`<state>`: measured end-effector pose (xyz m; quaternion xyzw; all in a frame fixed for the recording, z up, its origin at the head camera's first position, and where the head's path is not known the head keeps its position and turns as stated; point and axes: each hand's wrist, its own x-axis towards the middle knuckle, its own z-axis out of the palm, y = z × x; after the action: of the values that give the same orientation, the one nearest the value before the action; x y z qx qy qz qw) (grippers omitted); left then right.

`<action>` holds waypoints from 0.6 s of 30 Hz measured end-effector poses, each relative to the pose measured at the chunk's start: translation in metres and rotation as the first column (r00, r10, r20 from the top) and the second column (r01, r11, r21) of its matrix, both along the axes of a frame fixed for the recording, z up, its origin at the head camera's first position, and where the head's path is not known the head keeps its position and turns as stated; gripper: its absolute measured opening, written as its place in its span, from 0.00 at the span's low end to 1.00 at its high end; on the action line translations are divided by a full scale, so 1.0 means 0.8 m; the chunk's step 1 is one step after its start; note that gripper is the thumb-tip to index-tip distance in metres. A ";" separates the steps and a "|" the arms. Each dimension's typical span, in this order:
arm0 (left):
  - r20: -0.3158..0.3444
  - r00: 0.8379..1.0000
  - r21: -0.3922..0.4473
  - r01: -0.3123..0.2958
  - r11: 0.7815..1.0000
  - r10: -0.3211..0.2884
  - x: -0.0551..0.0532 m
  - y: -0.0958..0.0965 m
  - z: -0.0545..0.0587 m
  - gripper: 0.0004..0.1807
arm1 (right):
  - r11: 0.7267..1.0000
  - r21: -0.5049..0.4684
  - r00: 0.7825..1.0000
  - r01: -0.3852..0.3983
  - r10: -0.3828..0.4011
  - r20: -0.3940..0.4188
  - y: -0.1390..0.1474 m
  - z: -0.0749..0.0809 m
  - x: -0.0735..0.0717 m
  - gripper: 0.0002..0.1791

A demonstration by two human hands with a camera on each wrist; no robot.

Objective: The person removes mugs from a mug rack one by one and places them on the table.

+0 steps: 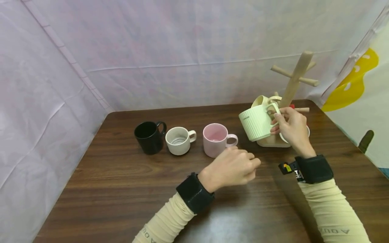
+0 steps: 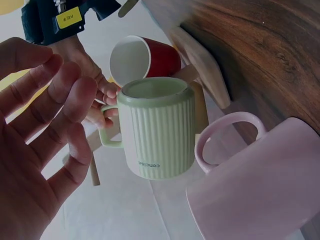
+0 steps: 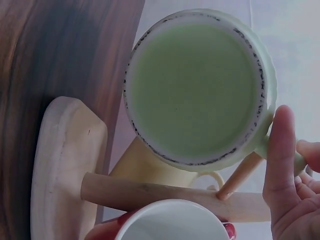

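Note:
My right hand (image 1: 293,130) pinches the handle of a light green ribbed mug (image 1: 256,123), which hangs tilted beside a wooden mug tree (image 1: 296,76). In the right wrist view the mug's round base (image 3: 195,90) faces the camera. A pale yellow mug (image 1: 259,101) hangs on the tree behind it. On another low peg is a red mug (image 2: 167,57) with a white inside. My left hand (image 1: 232,167) hovers over the table near a pink mug (image 1: 215,145), its fingers loosely bent around nothing.
Left of the pink mug, a small white mug (image 1: 178,145) and a black mug (image 1: 149,140) stand upright in a row on the dark wooden table (image 1: 121,189). The tree's upper pegs (image 1: 309,81) stick out bare. Pale cloth hangs behind the table.

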<state>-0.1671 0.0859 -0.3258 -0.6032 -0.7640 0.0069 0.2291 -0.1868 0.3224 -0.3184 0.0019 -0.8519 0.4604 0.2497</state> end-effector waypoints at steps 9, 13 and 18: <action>0.017 1.000 0.035 -0.007 0.999 0.006 -0.005 -0.002 0.000 0.06 | 0.999 -0.013 0.999 -0.040 0.040 -0.004 0.000 -0.004 0.005 0.14; 0.023 1.000 0.048 -0.011 0.999 0.010 -0.006 -0.003 0.001 0.06 | 0.997 -0.031 0.997 -0.076 0.075 -0.022 0.001 -0.005 0.007 0.13; 0.026 0.999 0.062 -0.023 0.998 0.021 -0.007 -0.002 0.001 0.06 | 0.992 -0.058 0.993 -0.111 0.109 -0.039 0.004 -0.006 0.012 0.12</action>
<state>-0.1728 0.0841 -0.3247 -0.5874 -0.7731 -0.0221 0.2382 -0.1773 0.3253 -0.3233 0.0497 -0.8315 0.4989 0.2390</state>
